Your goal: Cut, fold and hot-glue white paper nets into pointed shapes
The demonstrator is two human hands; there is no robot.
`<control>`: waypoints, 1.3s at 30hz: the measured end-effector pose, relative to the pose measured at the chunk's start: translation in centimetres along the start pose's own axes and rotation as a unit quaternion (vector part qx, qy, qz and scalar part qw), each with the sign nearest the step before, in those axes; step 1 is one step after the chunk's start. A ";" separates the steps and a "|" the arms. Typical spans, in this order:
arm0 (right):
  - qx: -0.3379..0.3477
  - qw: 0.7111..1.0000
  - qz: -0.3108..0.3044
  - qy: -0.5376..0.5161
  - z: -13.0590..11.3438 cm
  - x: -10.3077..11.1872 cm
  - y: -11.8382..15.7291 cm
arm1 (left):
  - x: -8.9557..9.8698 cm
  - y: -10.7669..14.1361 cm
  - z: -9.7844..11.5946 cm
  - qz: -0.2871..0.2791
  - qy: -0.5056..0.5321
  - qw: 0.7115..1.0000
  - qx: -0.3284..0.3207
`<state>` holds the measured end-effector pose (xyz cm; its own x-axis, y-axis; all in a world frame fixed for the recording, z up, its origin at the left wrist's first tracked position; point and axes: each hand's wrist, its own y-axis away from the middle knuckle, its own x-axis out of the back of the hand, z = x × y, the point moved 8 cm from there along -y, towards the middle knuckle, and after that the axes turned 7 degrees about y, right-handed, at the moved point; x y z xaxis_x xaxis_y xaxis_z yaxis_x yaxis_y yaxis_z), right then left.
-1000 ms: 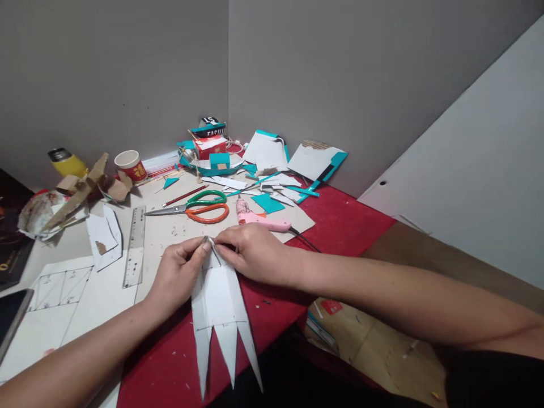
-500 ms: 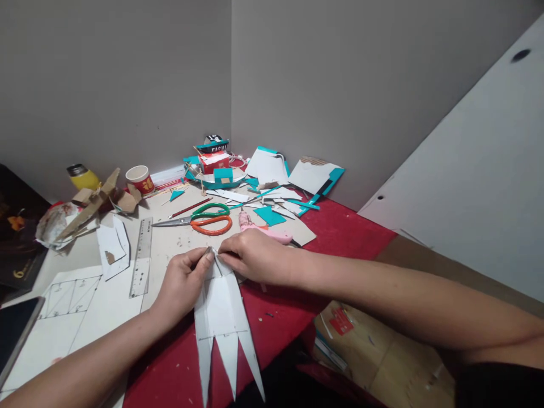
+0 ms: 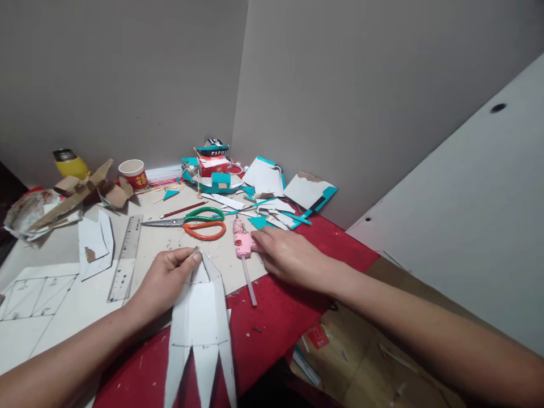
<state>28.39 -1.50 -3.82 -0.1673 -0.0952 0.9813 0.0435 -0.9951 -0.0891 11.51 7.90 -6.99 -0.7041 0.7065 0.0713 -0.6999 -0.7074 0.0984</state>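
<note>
My left hand [image 3: 172, 277] pinches the top tip of a folded white card piece [image 3: 203, 317], whose pointed strips hang toward the table's front edge. Pencil lines cross the card. On the right, my right hand [image 3: 284, 255] has its fingers wrapped round the handle of a pink glue gun [image 3: 243, 239], which has a clear glue stick [image 3: 249, 283] coming out of its back. Green and orange scissors [image 3: 204, 222] lie just beyond my left hand, beside a clear ruler [image 3: 126, 258].
A paper cup [image 3: 133, 173], a yellow bottle [image 3: 70, 165] and torn cardboard [image 3: 76, 195] stand at the back left. White and teal scraps [image 3: 272, 209] lie behind the glue gun, near a small teal boat model [image 3: 219, 182]. A drawn sheet [image 3: 38, 297] lies left.
My right hand has let go of the card's tip and moved right, onto the glue gun's handle. The glue gun is turned with its nozzle pointing away. My left hand still holds the card.
</note>
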 end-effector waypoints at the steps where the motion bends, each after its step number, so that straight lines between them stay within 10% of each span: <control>1: -0.012 1.000 0.002 0.006 0.1 -0.2 -0.2 | 0.0 0.0 -0.1 -0.002 0.003 1.000 0.002; 9: -0.037 0.998 0.008 -0.041 1.9 -1.3 -0.6 | -0.4 -0.1 -0.8 -0.027 0.040 0.998 0.045; 14: -0.080 0.946 0.218 -0.226 4.3 3.6 1.8 | -0.6 -0.2 -0.9 -0.042 0.052 0.997 0.040; 17: -0.096 0.908 0.201 -0.354 4.2 4.6 1.9 | -0.7 -0.3 -1.0 -0.056 0.056 0.996 0.035; 23: 0.060 0.928 0.059 -0.364 -2.0 4.4 -1.4 | -0.8 -0.3 -1.0 -0.081 0.067 0.994 0.018; 39: 0.158 0.942 0.140 -0.260 -4.7 1.7 -3.1 | 1.3 -1.5 -0.9 0.004 0.045 0.999 0.023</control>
<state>23.37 1.32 -2.71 0.3952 -0.2449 0.8853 0.3193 -0.8670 -0.3824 11.59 9.85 -7.91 -0.7193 0.6945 -0.0172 -0.6892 -0.7103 0.1430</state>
